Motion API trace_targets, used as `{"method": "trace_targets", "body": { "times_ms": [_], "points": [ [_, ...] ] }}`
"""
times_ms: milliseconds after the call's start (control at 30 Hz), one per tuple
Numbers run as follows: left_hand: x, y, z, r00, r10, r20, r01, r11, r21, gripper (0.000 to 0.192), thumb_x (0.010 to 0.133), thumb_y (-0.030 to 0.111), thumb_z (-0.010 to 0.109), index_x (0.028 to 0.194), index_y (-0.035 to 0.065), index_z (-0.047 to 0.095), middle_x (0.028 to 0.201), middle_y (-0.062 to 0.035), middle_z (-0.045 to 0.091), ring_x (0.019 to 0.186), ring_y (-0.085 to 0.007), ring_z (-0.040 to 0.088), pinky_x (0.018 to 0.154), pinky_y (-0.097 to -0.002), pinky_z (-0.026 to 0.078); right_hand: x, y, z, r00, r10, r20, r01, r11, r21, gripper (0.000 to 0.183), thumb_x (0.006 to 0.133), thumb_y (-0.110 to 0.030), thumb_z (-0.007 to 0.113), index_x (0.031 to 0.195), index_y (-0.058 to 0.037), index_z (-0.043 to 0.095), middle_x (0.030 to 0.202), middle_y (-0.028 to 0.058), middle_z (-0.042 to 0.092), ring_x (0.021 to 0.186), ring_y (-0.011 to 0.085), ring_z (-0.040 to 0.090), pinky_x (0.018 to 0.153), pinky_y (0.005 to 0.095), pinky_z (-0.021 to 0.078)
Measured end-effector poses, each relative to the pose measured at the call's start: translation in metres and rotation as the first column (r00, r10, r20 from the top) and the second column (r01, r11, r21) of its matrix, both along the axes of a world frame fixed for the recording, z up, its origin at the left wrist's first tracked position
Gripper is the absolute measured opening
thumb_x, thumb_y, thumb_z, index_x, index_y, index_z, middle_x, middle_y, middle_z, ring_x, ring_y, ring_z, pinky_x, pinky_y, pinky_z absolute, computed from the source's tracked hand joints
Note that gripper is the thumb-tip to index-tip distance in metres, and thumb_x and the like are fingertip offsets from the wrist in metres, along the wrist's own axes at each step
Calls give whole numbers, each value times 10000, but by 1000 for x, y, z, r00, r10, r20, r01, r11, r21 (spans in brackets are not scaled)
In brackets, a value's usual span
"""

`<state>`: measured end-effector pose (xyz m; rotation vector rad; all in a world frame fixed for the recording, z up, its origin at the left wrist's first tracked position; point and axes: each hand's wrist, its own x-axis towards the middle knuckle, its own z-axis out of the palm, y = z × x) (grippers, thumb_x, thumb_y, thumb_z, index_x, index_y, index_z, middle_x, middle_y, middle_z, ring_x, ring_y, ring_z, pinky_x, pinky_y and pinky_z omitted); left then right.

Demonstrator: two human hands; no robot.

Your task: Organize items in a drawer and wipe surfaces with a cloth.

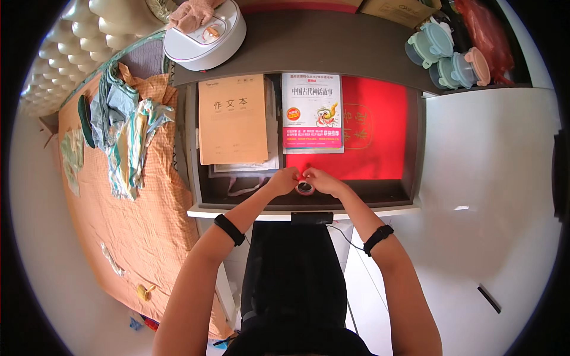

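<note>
Over the front part of an open drawer [412,133], my left hand [284,181] and my right hand [324,181] meet with fingertips pinched close together. Between them is a small roll of tape [305,188] with a pale reddish rim and a dark centre. Both hands grip at its upper edge, where a bit of red shows; the fingers partly hide it. Just beyond my hands lies a large red sheet or folder [378,155] with gold printing. A paperback book [311,111] rests on its left part. A tan exercise book [232,129] lies on papers at the left.
A grey-brown cabinet top [311,42] overhangs the drawer's back, bearing a round white appliance [205,42] and lidded plastic containers [458,58]. The drawer's white front edge [262,216] runs below my forearms. Left is a bed [147,249] with clothes [129,147]. A pale strap [245,191] lies inside the drawer.
</note>
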<state>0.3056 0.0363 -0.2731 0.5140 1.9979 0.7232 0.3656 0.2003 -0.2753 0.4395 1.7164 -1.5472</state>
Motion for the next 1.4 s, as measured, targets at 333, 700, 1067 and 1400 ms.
{"method": "trace_targets", "body": {
  "times_ms": [333, 700, 1067, 1400],
  "points": [
    [8, 18, 36, 983, -154, 98, 149, 987, 52, 418, 634, 292, 744, 909, 35, 562, 854, -110, 610, 801, -256, 592, 704, -340, 458, 9, 19, 4, 990, 139, -34, -140, 990, -32, 295, 775, -180, 659, 964, -13, 506, 893, 65, 570, 819, 145, 546, 731, 254, 424],
    [20, 18, 58, 834, -532, 146, 544, 837, -53, 620, 590, 368, 760, 1047, 61, 474, 1037, -124, 510, 1000, -303, 507, 821, -390, 421, 4, 21, 40, 870, 460, -176, -475, 878, -54, 435, 641, -250, 754, 919, 5, 539, 860, 79, 590, 825, 176, 551, 732, 282, 445],
    [39, -10, 62, 952, -306, 13, 307, 952, -18, 584, 603, 380, 735, 1022, 42, 510, 993, -133, 544, 979, -301, 529, 815, -390, 434, 17, -4, 54, 933, 308, -188, -297, 951, 85, 336, 791, -238, 625, 1002, 3, 523, 847, 101, 597, 825, 182, 579, 729, 291, 443],
    [95, -49, 77, 855, -199, -478, 290, 949, 123, 546, 601, 198, 748, 1070, 85, 494, 1093, -95, 473, 1043, -294, 465, 882, -391, 388, 95, -46, 67, 817, -470, -335, 499, 867, -1, 231, 843, -222, 553, 752, -10, 553, 591, 60, 563, 534, 128, 544, 523, 260, 425]
  ]
}}
